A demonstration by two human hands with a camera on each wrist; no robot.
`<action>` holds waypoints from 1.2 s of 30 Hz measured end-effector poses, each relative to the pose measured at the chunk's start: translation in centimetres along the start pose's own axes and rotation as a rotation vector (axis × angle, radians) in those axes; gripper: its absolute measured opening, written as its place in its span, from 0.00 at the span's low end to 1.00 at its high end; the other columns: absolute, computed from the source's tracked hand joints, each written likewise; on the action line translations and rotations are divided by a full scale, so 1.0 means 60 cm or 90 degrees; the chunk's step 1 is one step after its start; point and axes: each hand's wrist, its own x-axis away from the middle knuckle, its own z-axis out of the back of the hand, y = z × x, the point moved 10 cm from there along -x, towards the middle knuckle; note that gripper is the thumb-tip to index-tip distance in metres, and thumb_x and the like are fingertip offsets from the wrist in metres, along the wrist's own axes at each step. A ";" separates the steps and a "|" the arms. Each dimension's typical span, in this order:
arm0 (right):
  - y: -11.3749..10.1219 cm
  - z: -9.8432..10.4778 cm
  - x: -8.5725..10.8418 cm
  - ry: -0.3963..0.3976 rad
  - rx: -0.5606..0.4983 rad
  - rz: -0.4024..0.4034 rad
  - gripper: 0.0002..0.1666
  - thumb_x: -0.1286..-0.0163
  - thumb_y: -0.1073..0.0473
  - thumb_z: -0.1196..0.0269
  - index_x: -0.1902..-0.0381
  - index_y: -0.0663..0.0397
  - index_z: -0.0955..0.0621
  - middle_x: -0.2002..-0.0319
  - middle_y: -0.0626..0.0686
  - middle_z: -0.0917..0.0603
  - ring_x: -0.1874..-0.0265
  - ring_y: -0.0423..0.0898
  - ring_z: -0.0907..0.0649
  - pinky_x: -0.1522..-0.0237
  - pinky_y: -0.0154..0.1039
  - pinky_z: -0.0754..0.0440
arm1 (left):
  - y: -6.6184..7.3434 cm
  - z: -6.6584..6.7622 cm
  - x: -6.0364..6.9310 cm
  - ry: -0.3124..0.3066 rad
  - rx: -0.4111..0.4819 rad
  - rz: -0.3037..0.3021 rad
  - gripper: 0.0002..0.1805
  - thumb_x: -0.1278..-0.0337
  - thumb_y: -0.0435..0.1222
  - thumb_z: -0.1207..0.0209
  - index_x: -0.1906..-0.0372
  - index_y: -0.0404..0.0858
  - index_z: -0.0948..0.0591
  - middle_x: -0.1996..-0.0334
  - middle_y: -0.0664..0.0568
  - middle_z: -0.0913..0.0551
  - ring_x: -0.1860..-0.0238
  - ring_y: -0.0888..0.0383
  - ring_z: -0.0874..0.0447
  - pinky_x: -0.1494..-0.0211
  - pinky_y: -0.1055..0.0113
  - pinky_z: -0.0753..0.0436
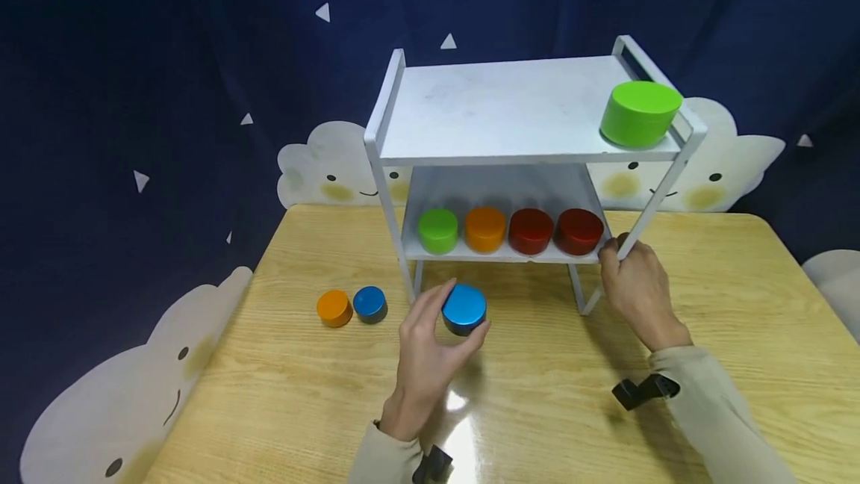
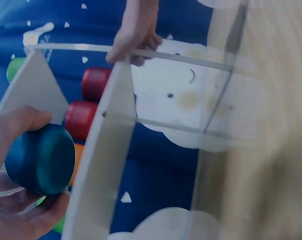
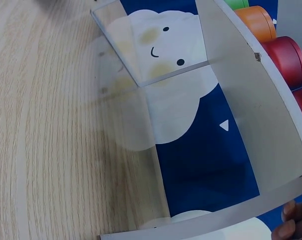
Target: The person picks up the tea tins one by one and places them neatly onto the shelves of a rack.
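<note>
Between thumb and fingers, my left hand [image 1: 426, 357] holds a round blue tin [image 1: 464, 309] in front of the white two-tier rack [image 1: 504, 110]. In the left wrist view this blue tin [image 2: 41, 159] is tilted in the fingers, apart from the shelf edge. My right hand [image 1: 637, 286] grips the rack's right side by the lower shelf and leg; in the right wrist view only a few fingers [image 3: 289, 220] show. On the lower shelf stand a green tin [image 1: 438, 231], an orange tin [image 1: 484, 229] and two red tins, one a dark red tin [image 1: 579, 231] at the right end.
A larger green tin [image 1: 640, 114] sits at the right of the top shelf. On the wooden table [image 1: 282, 387], left of the rack, lie a small orange tin [image 1: 334, 308] and a small blue tin [image 1: 370, 304]. A dark blue curtain [image 1: 201, 95] with cloud shapes hangs behind.
</note>
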 end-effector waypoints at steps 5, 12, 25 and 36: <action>0.000 0.000 0.000 0.005 -0.003 0.001 0.25 0.26 0.52 0.63 0.81 0.55 0.34 0.83 0.56 0.33 0.83 0.52 0.32 0.87 0.42 0.39 | 0.027 -0.010 -0.023 -0.020 0.010 -0.026 0.33 0.60 0.39 0.24 0.45 0.31 0.21 0.51 0.43 0.17 0.51 0.51 0.18 0.51 0.60 0.18; 0.000 -0.003 -0.001 0.003 -0.002 0.002 0.25 0.26 0.52 0.64 0.81 0.55 0.34 0.83 0.56 0.33 0.84 0.52 0.32 0.87 0.42 0.39 | 0.065 -0.026 -0.050 -0.059 0.028 -0.065 0.31 0.60 0.39 0.25 0.48 0.32 0.20 0.52 0.46 0.16 0.52 0.53 0.19 0.50 0.66 0.20; 0.001 -0.001 -0.002 0.001 0.001 -0.005 0.25 0.26 0.51 0.64 0.81 0.55 0.33 0.83 0.57 0.31 0.83 0.53 0.30 0.86 0.43 0.36 | 0.127 -0.035 -0.099 -0.053 0.051 -0.106 0.31 0.59 0.41 0.25 0.47 0.33 0.20 0.51 0.46 0.16 0.52 0.54 0.18 0.48 0.71 0.22; 0.003 -0.003 -0.001 -0.003 0.011 -0.010 0.25 0.26 0.51 0.63 0.80 0.56 0.33 0.82 0.56 0.32 0.83 0.52 0.32 0.87 0.42 0.39 | 0.228 -0.006 -0.185 -0.059 0.064 -0.216 0.33 0.58 0.40 0.25 0.46 0.28 0.22 0.50 0.40 0.18 0.48 0.50 0.20 0.45 0.73 0.25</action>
